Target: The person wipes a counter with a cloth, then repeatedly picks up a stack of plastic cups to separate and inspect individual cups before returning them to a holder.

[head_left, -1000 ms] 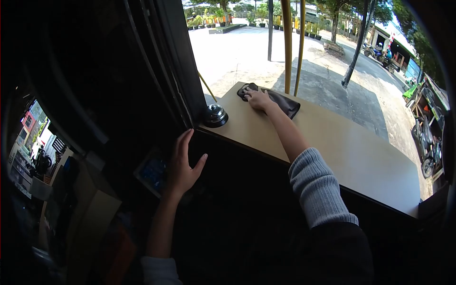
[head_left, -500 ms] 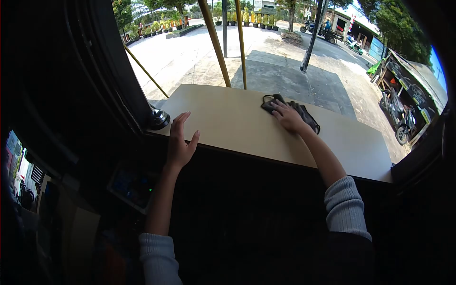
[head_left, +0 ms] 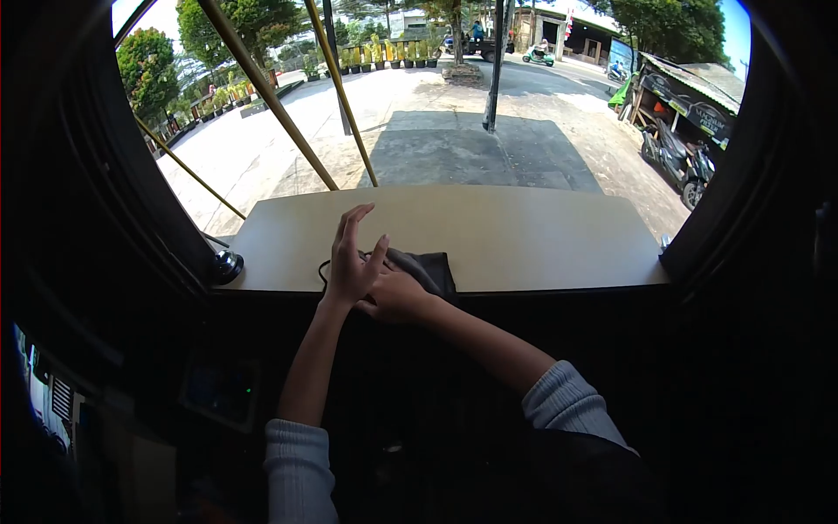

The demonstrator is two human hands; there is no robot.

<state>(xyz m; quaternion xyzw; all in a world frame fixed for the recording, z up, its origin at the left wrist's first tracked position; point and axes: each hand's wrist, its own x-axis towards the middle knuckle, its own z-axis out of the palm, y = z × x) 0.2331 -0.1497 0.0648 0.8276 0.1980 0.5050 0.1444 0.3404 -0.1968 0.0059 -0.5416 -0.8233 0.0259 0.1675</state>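
A black cloth (head_left: 434,269) with a thin loop lies at the near edge of the pale wooden counter (head_left: 524,236). My right hand (head_left: 397,295) rests on the cloth, its fingers partly hidden behind my left hand. Raised in front of it, my left hand (head_left: 353,262) has its fingers and thumb apart and holds nothing. The two hands overlap in the view; whether they touch I cannot tell. At the counter's left end stands a silver and black bell (head_left: 228,266).
Dark window frame sides border the counter. Outside are slanted yellow poles (head_left: 271,100), a dark post (head_left: 496,79), parked motorcycles (head_left: 676,157) and a stall at the right. A small green light (head_left: 249,390) shows in the dark area below left.
My right hand and the black cloth have moved left and toward me, to the near edge beside my left hand. The camera view has turned and levelled.
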